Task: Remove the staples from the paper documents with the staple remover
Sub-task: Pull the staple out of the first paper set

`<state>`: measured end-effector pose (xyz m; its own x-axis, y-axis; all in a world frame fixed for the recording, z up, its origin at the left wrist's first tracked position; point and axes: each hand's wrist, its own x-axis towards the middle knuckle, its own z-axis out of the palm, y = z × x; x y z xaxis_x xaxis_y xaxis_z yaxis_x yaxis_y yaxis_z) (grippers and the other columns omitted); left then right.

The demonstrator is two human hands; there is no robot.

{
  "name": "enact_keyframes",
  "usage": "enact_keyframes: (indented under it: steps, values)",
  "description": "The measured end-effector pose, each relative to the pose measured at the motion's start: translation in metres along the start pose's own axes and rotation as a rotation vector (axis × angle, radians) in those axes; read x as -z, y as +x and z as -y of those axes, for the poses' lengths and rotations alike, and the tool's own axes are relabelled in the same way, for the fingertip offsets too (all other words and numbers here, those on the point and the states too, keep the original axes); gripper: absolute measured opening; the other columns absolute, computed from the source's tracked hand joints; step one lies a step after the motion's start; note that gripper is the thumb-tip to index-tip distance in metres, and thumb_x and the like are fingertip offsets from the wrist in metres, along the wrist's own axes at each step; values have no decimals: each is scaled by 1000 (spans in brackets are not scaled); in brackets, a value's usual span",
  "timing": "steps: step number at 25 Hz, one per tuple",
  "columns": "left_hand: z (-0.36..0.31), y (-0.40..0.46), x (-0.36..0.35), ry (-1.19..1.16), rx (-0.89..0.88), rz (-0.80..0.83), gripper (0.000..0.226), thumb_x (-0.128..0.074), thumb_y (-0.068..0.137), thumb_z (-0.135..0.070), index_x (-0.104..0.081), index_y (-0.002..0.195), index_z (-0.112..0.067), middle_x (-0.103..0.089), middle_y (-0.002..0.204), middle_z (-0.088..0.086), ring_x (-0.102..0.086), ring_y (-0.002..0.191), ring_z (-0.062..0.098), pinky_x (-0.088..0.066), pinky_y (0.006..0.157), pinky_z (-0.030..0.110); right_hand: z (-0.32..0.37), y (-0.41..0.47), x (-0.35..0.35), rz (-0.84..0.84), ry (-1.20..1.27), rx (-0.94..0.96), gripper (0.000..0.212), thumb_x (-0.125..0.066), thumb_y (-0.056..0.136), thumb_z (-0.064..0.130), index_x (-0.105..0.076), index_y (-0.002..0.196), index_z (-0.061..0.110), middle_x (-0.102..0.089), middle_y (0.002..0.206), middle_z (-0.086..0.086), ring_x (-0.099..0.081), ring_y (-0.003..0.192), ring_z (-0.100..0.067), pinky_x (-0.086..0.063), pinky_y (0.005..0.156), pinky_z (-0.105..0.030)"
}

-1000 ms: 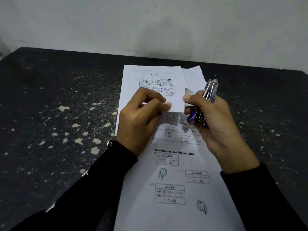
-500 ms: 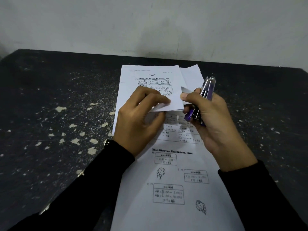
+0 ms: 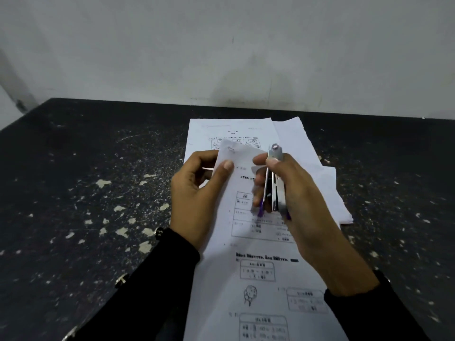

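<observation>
A white printed document [image 3: 246,271] lies on the dark table, its top corner lifted off the surface. My left hand [image 3: 197,195] pinches that raised corner between thumb and fingers. A small metal staple [image 3: 231,149] shows near the tip of the corner. My right hand [image 3: 295,200] grips a metal staple remover with purple handles [image 3: 274,183], held upright just right of the lifted corner, and its fingertips touch the sheet's right edge. I cannot make out the remover's jaws.
Several more white sheets [image 3: 290,136] lie under and behind the held document, fanned to the right. The black table [image 3: 86,180] is speckled with pale chips. A white wall [image 3: 221,45] rises right behind the table's far edge.
The folded corner has been turned up and opened out, so the staple now faces me. My right hand with the remover has tilted upright beside it. The view has dropped slightly.
</observation>
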<state>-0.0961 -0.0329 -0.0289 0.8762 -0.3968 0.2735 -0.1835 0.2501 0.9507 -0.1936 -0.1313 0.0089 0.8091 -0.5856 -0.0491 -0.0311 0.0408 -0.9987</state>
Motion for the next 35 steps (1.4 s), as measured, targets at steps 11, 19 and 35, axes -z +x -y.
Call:
enact_keyframes:
  steps: [11, 19, 35]
  values:
    - [-12, -5, -7, -128, -71, 158, 15, -52, 93, -4, -66, 95, -6, -53, 75, 35, -55, 57, 26, -55, 50, 26, -12, -3, -14, 92, -172, 235, 11, -45, 98, 30, -41, 107, 29, -66, 73, 2, -61, 63, -14, -56, 65, -37]
    - [-6, -4, -5, -157, -39, 188, 18, -53, 93, -5, -65, 102, 6, -51, 60, 16, -52, 45, 19, -48, 44, 28, -12, -4, -14, 77, -32, 273, 15, -49, 91, 31, -47, 105, 30, -68, 74, -3, -62, 61, -11, -54, 60, -26]
    - [-3, -3, -4, -124, -65, 164, 15, -58, 91, -11, -66, 100, -2, -62, 77, 23, -58, 59, 21, -53, 51, 28, -17, -4, -16, 36, -82, 298, 19, -48, 88, 37, -46, 106, 41, -72, 94, 3, -68, 78, -26, -58, 70, -49]
